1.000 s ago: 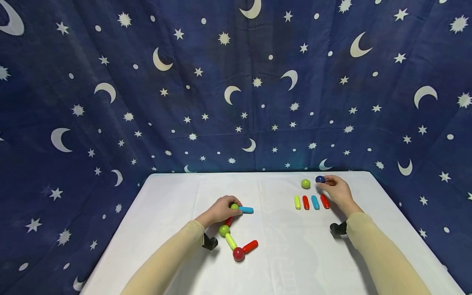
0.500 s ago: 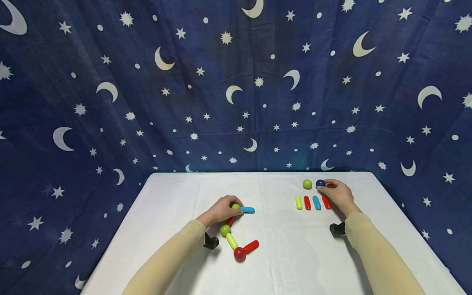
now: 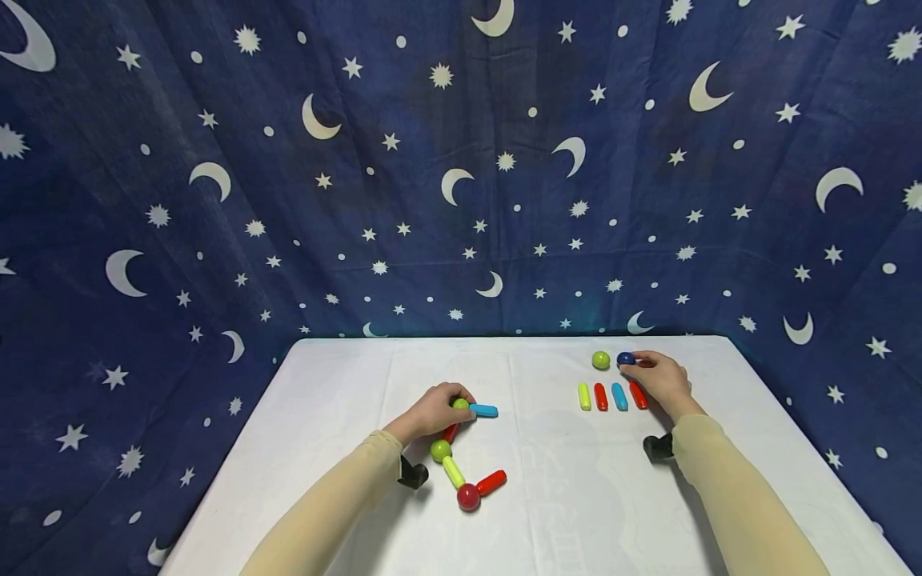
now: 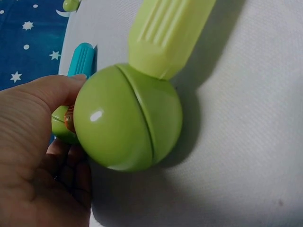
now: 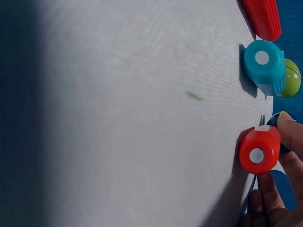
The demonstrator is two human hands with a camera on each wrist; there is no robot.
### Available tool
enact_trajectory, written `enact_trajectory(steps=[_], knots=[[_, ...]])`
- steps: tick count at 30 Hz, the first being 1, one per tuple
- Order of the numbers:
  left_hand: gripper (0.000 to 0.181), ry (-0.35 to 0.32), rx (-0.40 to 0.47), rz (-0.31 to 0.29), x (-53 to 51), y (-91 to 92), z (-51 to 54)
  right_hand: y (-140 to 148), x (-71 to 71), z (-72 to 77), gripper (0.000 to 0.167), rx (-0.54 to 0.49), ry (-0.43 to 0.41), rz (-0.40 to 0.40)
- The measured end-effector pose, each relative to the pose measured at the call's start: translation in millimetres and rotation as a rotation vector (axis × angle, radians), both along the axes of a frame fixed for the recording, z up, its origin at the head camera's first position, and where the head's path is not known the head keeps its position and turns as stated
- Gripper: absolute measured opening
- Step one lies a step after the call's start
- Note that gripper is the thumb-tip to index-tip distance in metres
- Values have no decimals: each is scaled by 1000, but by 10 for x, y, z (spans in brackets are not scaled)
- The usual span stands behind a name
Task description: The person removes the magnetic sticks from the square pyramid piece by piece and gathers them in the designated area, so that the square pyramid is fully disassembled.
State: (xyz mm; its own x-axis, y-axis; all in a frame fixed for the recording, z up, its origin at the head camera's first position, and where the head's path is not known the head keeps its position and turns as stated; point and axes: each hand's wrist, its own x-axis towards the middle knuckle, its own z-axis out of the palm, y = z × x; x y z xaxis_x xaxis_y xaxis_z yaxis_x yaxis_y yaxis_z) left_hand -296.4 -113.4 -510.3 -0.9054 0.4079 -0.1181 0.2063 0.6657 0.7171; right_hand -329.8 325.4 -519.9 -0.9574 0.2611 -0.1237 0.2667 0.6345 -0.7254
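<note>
My left hand (image 3: 435,410) pinches a green ball (image 3: 460,404) between thumb and fingers. A blue stick (image 3: 484,411) points right from that ball, and a red stick (image 3: 450,433) runs to a second green ball (image 3: 441,451). From there a yellow-green stick (image 3: 454,472) leads to a red ball (image 3: 468,497) with another red stick (image 3: 493,482) on it. At the back right my right hand (image 3: 663,378) pinches a dark blue ball (image 3: 625,359). In the right wrist view a red stick (image 5: 259,150) partly hides this ball.
Left of the dark blue ball lies a loose green ball (image 3: 601,360). In front stand several sticks in a row: yellow-green (image 3: 584,397), red (image 3: 601,397), blue (image 3: 619,397) and red (image 3: 638,395). A starry curtain (image 3: 461,200) rises behind the white table (image 3: 562,496).
The dark blue ball in my right hand has come slightly down and nearer over the last second. My left hand keeps its grip and place; the view has shifted a little.
</note>
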Motion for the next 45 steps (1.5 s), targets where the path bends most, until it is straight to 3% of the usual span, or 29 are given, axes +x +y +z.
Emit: enact_trajectory(steps=[7,45], knots=[[13,-1,0,-1,6,-4,-4,3,-5,-14,61,45,-2,8],[13,-3,7,8,19,1,-2,3,17,-12,62,64,-11,23]])
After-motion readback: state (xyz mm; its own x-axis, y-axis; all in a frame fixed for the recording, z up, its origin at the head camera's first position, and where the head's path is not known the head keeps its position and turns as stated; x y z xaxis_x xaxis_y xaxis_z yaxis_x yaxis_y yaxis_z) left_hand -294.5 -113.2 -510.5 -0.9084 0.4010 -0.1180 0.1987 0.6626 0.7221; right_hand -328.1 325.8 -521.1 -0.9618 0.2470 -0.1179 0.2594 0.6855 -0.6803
